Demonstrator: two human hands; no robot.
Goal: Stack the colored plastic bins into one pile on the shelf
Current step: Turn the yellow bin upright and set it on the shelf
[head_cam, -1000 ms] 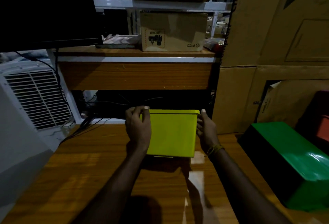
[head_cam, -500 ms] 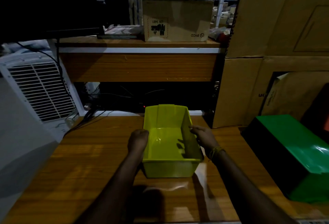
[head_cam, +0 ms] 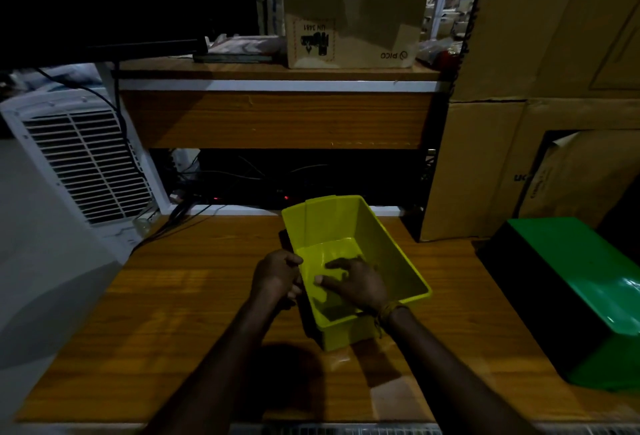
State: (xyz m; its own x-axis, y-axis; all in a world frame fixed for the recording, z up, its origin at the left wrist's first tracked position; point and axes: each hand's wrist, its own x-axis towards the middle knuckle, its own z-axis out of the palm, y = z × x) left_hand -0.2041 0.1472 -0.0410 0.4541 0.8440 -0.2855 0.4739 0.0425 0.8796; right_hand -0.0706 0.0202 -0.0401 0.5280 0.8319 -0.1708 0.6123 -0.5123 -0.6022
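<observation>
The wooden desk [head_cam: 173, 313] carries two bins. A green bin [head_cam: 568, 299], lying bottom-up, sits well to the right of the yellow bin [head_cam: 377, 244], near the desk's right edge. The yellow bin stands open side up near the middle of the desk, turned at a slant so its far end points left.

Behind the yellow bin rises a wooden shelf [head_cam: 277, 116] bearing one cardboard box [head_cam: 353, 24]. Left of the yellow bin stands one white vented unit [head_cam: 83, 157]; right of it, behind the green bin, stacked cartons [head_cam: 540, 88] fill the wall.

Two hands work the yellow bin. The left hand [head_cam: 277, 279] has its grip curled over the bin's left rim, fingers wrapped on the wall. The right hand [head_cam: 356, 284] reaches inside with fingers spread and fairly straight; in the dim light it seems to press on the bin's floor, holding nothing.
</observation>
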